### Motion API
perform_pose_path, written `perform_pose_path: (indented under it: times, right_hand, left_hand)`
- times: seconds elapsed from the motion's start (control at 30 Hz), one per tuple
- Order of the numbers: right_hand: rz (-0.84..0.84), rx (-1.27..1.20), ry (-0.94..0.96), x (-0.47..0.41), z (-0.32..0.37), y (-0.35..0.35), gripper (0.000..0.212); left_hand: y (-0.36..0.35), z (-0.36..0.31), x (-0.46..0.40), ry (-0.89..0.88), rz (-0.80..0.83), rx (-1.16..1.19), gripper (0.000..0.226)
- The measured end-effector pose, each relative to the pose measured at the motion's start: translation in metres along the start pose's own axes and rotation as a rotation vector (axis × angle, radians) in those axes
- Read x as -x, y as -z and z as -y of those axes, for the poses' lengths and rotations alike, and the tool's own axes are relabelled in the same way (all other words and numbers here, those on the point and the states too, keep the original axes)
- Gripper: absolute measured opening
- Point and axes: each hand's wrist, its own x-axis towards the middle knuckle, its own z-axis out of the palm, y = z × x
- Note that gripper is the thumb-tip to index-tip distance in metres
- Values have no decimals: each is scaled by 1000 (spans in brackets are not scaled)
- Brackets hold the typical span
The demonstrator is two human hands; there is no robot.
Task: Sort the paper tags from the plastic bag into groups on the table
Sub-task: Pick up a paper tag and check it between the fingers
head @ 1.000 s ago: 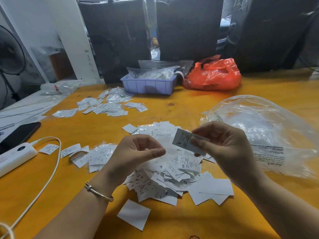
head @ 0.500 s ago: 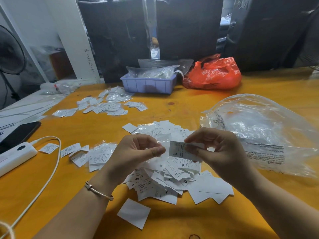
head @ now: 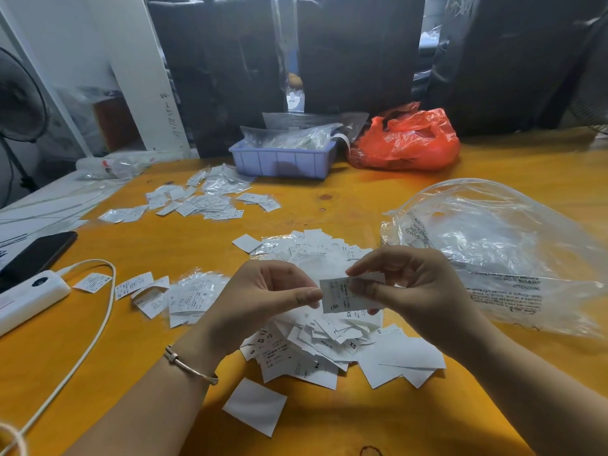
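Note:
A heap of white paper tags [head: 322, 343] lies on the yellow table [head: 345, 205] in front of me. My right hand [head: 408, 291] pinches one tag marked S [head: 335, 296] above the heap. My left hand [head: 263, 297], with a bracelet on the wrist, hovers just left of that tag; its thumb tip touches or nearly touches the tag's left edge, fingers curled. A clear plastic bag [head: 493, 248] lies crumpled to the right. Sorted tags form a group at the left [head: 184, 297] and another farther back [head: 204, 202].
A lavender tray [head: 283, 161] with plastic packets and a red bag [head: 408, 139] stand at the back. A white power bank [head: 29, 297] with its cable [head: 95, 327] and a dark phone [head: 36, 255] lie at the left. One loose tag [head: 255, 406] rests near me.
My right hand has lowered the S tag and turned it flatter, bringing it leftward to my left thumb. The left hand has hardly moved.

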Motion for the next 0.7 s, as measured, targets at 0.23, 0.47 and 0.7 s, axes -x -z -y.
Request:
perform_pose_path:
  times: [0.23,0.47,0.7]
  right_hand:
    - [-17,-75,44,3,-2,-9,22]
    - [-33,-139,7,-2,-6,0,26]
    - [-84,-94,13,-3,-11,0,15]
  left_hand:
    - [-8,5,-2,10,0,-8,12]
    - [-6,3,-2,-33,-76,91,10]
    - [-4,3,-2,-37,-110,83,17]
